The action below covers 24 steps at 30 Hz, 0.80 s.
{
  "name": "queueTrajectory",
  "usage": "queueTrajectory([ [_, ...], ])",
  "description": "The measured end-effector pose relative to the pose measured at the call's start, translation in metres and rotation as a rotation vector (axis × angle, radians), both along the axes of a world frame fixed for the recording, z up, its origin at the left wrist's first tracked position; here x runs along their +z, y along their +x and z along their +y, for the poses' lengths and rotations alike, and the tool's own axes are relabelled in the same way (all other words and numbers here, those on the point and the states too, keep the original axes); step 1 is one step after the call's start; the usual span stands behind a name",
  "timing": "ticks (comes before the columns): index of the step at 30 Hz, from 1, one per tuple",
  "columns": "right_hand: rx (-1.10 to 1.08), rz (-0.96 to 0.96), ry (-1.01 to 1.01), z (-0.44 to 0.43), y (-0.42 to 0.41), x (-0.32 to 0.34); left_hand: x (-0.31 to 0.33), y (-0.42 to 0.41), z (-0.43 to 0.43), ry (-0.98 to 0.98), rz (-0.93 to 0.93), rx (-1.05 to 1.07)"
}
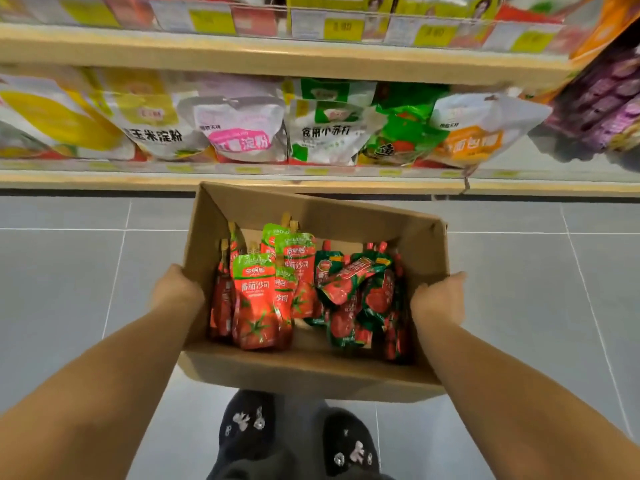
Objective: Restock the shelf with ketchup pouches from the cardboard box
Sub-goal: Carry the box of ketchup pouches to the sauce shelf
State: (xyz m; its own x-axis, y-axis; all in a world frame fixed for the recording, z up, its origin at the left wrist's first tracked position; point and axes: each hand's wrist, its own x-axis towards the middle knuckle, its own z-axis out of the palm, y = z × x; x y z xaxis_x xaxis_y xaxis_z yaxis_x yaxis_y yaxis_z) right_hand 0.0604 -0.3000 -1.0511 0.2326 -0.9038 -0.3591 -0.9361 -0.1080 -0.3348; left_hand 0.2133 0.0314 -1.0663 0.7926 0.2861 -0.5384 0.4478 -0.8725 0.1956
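While hands grip it, cardboard box (pixel 304 372) holds pouches (pixel 258 299) spout-up.

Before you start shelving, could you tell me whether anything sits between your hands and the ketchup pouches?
Nothing covers the ketchup pouches; the cardboard box is open-topped. But the left hand and right hand both grip its side walls, so neither is free to reach in.

- Grey floor tiles (pixel 69 271) with pale grout lines run under the whole scene.
- Two black slippers (pixel 247 424), each with small silvery ornaments on the toe, stand on the tiles at the bottom edge.
- A white bag with a pink label (pixel 242 129) stands upright between a white-and-yellow starch bag (pixel 152 123) and a white-and-green bag (pixel 329 133).
- A white bag with an orange label (pixel 474 133) leans at the right.
- Purple packets (pixel 602 98) hang at the far right.
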Motion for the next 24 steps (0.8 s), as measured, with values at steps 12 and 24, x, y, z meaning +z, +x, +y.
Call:
queueTrajectory([
  [12, 0.040, 0.107, 0.169, -0.005, -0.004, 0.044, 0.045, -0.006, 0.032, 0.024, 0.004, -0.062],
  [24, 0.282, 0.157, 0.242, 0.074, 0.055, 0.217, 0.226, -0.063, 0.151, 0.050, 0.070, 0.217],
])
